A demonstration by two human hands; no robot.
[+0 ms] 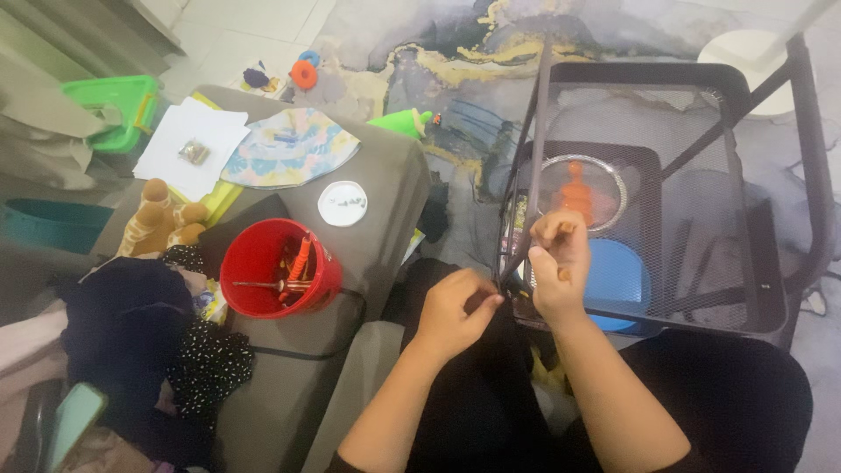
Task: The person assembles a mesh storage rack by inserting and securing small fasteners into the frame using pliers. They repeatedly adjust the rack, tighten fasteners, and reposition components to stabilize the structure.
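Left hand (455, 307) fingers pinched beside mesh cart (666, 175) corner, right hand (559, 263) fisted there

I count two hands, the left (451, 311) and the right (559, 263), both at one black mesh basket (701, 175). I see one red bucket (279, 267), one small white lid (342, 203), one patterned hat (289, 147), one green bin (118, 105), one blue plate (618, 271) and one giraffe toy (158, 219).

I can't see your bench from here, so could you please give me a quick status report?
Both hands, left and right, pinched at the black mesh cart's near corner post. Red bucket of tools alongside. Nothing in the way.
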